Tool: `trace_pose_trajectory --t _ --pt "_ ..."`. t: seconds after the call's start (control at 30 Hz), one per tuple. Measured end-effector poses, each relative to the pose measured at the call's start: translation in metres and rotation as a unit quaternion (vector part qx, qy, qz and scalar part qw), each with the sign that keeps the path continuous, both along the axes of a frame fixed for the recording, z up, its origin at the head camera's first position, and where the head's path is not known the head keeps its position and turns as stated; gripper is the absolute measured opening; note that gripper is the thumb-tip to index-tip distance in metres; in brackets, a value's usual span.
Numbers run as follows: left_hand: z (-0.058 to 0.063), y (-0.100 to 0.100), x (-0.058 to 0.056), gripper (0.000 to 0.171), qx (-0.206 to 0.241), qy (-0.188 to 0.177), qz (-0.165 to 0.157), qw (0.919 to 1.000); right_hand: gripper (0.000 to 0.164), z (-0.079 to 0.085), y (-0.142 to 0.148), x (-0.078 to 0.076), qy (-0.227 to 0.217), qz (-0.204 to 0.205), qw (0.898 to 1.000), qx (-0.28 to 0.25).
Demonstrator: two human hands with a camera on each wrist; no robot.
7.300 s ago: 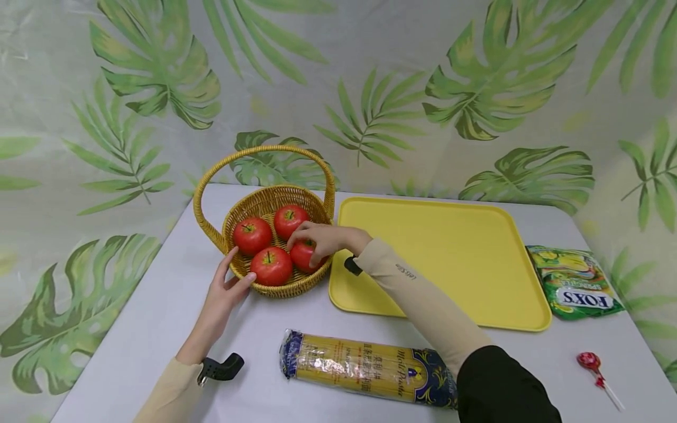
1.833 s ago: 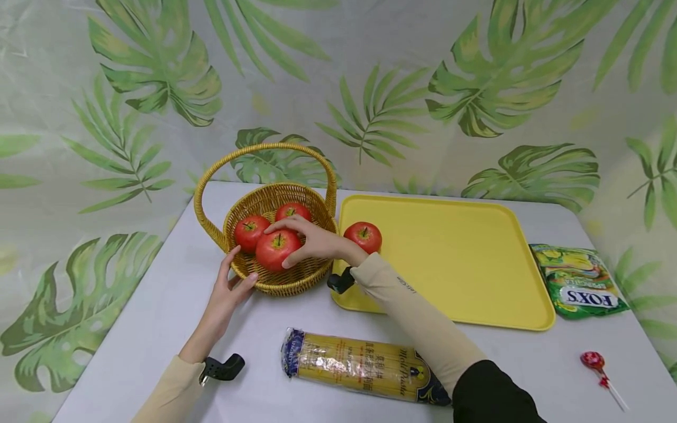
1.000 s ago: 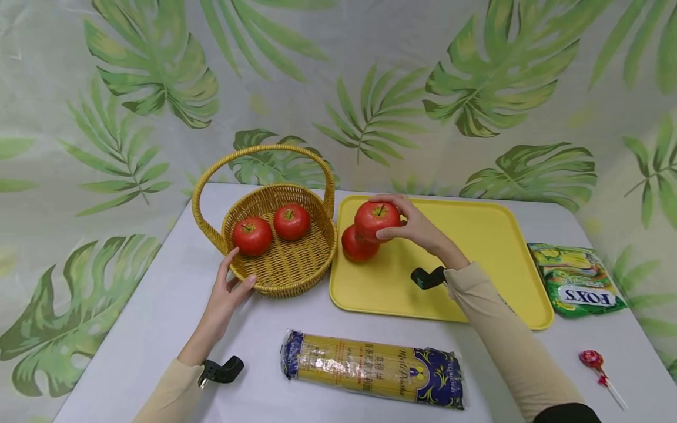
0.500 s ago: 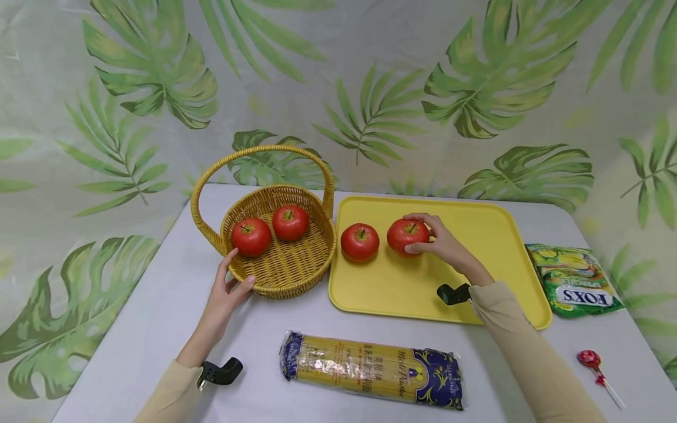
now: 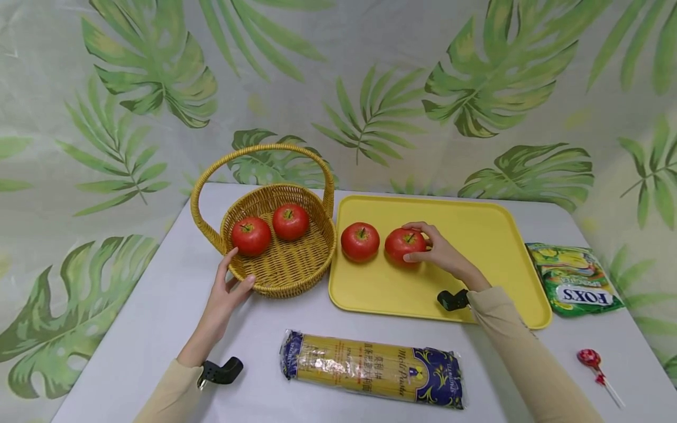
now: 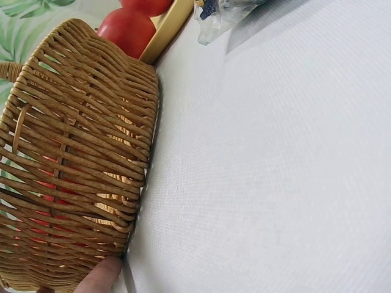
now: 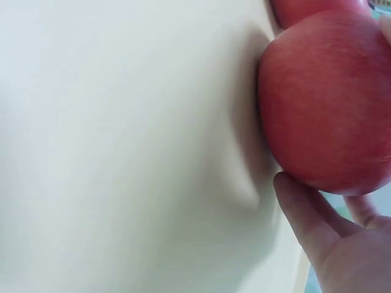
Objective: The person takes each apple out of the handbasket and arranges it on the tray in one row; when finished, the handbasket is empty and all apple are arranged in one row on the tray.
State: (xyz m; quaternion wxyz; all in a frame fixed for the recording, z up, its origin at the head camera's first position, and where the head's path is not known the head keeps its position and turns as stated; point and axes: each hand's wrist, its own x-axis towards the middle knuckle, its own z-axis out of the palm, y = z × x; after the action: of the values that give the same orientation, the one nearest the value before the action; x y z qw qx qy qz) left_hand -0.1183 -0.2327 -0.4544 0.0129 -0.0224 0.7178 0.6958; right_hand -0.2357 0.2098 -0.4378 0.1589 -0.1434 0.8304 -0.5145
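Presently, the right hand (image 5: 445, 254) is placed around a red apple (image 5: 400, 247), which is located on the yellow tray (image 5: 382, 289), in its left half. Its fingers lie at the far side of this fruit and the thumb lies at the near side, so the hand is closed around it; how strongly it presses, I cannot tell. Just beside it, to the left, a second apple (image 5: 360, 242) rests on the same tray, with a narrow gap between the two.

The left hand (image 5: 219, 299) touches the wicker basket (image 5: 288, 264) at its front left part, with the thumb and the forefinger spread apart against the outside of the rim. Inside this basket there are two more apples, a front one (image 5: 251, 237) and a back one (image 5: 291, 222), and its handle stands upright. The two hands are well apart from each other.

Nearer to the person, a long pack of pasta (image 5: 370, 371) lies across the white desk (image 5: 254, 376). On the right side, a green FOX'S bag (image 5: 576, 281) lies just beside the tray, and a red lollipop (image 5: 589, 358) lies nearer to the person.
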Motion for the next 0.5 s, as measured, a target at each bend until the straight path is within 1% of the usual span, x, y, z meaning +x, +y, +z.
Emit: trace_pose_trajectory --t 0.1,0.17,0.37,0.43,0.5 --pt "0.001 0.000 0.000 0.070 0.001 -0.002 -0.001 1.0000 0.063 0.000 0.001 0.000 -0.002 0.009 1.000 0.000" --pt "0.003 0.001 0.001 0.070 0.002 -0.003 -0.001 1.0000 0.063 0.003 0.001 0.000 -0.008 0.019 1.000 -0.003" --pt "0.014 0.005 0.006 0.070 0.003 0.000 -0.003 1.0000 0.063 0.026 -0.006 0.008 -0.023 0.036 0.999 0.004" --pt "0.017 0.007 0.007 0.070 0.001 0.001 -0.003 1.0000 0.063 0.024 -0.005 0.006 -0.010 0.035 0.999 0.004" --pt "0.016 0.006 0.007 0.070 -0.001 0.001 -0.003 1.0000 0.061 0.029 -0.006 0.006 0.007 0.028 1.000 -0.005"
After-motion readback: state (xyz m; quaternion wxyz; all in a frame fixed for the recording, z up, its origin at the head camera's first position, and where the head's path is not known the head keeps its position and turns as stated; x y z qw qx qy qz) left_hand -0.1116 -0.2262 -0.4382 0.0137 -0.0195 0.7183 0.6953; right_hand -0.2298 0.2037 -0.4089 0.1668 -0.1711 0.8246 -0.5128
